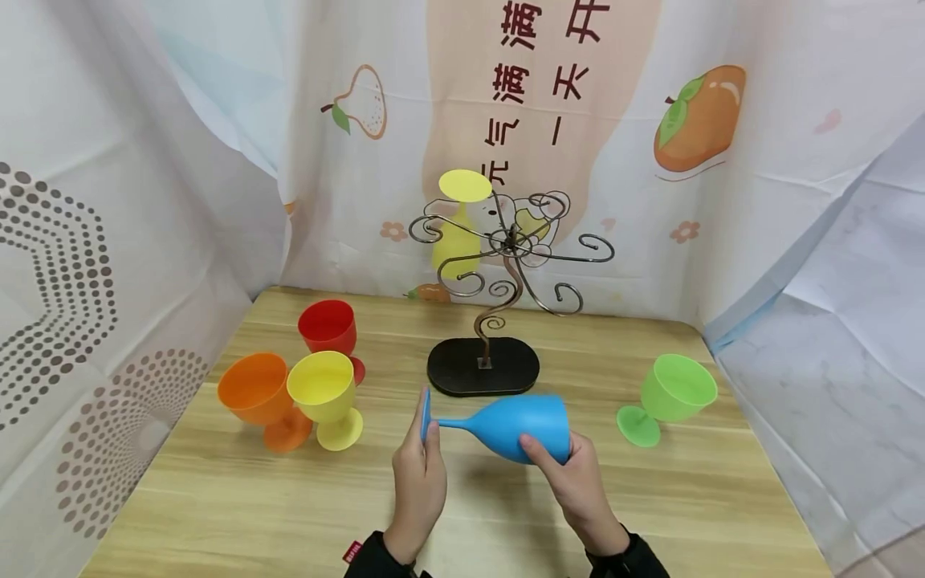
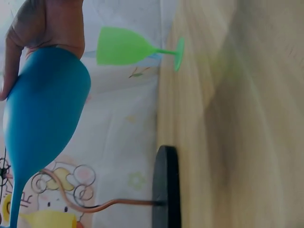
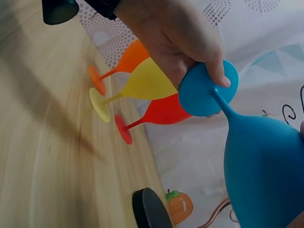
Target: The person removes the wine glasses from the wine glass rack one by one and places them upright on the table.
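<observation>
A blue plastic goblet lies sideways in the air above the table, its foot to the left and its bowl to the right. My left hand pinches the foot, with the thumb on the stem side, as the right wrist view also shows. Near the rim, my right hand grips the bowl. Just beyond stands a metal glass rack with curled wire arms on a black base. From one of its back left arms a yellow goblet hangs upside down.
Upright at the left of the wooden table stand an orange goblet, another yellow goblet and a red goblet. On the right is a green goblet. Printed curtains enclose the back and sides.
</observation>
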### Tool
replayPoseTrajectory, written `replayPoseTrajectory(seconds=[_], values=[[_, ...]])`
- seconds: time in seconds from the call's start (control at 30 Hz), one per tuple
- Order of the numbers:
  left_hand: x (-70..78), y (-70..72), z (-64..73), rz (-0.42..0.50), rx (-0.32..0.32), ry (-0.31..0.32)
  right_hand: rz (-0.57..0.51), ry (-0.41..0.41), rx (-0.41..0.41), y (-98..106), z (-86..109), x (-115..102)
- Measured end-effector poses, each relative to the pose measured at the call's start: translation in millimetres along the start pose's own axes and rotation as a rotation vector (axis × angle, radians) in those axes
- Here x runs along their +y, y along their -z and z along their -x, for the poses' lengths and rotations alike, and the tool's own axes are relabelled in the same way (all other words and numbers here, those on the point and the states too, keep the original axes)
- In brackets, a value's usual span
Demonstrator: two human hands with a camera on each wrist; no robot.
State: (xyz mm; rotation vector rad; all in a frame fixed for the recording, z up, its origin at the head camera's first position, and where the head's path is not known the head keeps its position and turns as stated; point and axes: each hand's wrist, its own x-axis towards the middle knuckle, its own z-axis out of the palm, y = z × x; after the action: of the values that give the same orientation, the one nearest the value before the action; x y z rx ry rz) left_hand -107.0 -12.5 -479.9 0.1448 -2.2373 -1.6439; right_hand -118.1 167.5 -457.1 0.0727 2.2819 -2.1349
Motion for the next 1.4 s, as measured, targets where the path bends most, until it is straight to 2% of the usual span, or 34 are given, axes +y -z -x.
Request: replayPoseTrajectory(seconds=[0.17, 0.27, 0.33, 0.37, 0.43, 0.53, 0.6, 0.67, 0.73, 0.87, 0.93, 1.1, 1.23, 1.33, 1.37, 1.4], values=[[-4.1, -4.3, 6.5, 0.028, -0.034, -0.016, 0.007, -0.016, 0.007, 7.1, 6.3, 2.0], [-6.8, -5.1, 8.4, 0.037, -0.123, -0.059, 0.062, -0.028, 0.020, 18.3, 8.2, -0.4], [-10.7, -4.0, 9.3, 0.026, -0.188, -0.095, 0.154, 0.016, 0.030, 32.0, 8.3, -3.6], [-13.1, -2.6, 9.6, 0.016, -0.211, -0.114, 0.220, 0.058, 0.035, 40.7, 8.1, -5.4], [-19.1, 1.7, 8.9, -0.012, -0.227, -0.141, 0.395, 0.222, 0.033, 62.3, 5.5, -8.2], [-29.7, 11.9, 5.8, -0.061, -0.204, -0.151, 0.761, 0.480, 0.046, 98.3, -0.2, -12.5], [-35.7, 20.2, 3.2, -0.086, -0.187, -0.141, 0.979, 0.571, 0.027, 121.8, -3.2, -15.3], [-40.1, 28.2, 0.8, -0.112, -0.178, -0.120, 1.149, 0.548, -0.029, 141.9, -4.5, -17.1], [-43.3, 34.8, -1.6, -0.126, -0.171, -0.098, 1.246, 0.461, -0.091, 158.8, -4.5, -16.7], [-46.2, 41.3, -5.5, -0.146, -0.175, -0.073, 1.315, 0.277, -0.163, 183.7, -2.5, -9.7], [-46.2, 42.3, -7.0, -0.145, -0.177, -0.074, 1.321, 0.229, -0.169, 191.6, -2.5, -5.2], [-44.8, 42.2, -8.8, -0.134, -0.175, -0.085, 1.309, 0.200, -0.166, 200.8, -9.1, -0.4], [-42.3, 42.3, -8.3, -0.139, -0.172, -0.081, 1.298, 0.163, -0.203, 200.7, -13.6, -3.0], [-33.9, 48.0, -8.4, -0.162, -0.200, -0.062, 1.288, 0.181, -0.196, 201.4, -11.7, -7.4], [-28.6, 51.8, -9.7, -0.176, -0.211, -0.079, 1.284, 0.181, -0.182, 202.0, -9.8, -13.4], [-21.3, 57.1, -12.4, -0.190, -0.219, -0.110, 1.269, 0.220, -0.149, 202.0, -8.0, -21.0]])
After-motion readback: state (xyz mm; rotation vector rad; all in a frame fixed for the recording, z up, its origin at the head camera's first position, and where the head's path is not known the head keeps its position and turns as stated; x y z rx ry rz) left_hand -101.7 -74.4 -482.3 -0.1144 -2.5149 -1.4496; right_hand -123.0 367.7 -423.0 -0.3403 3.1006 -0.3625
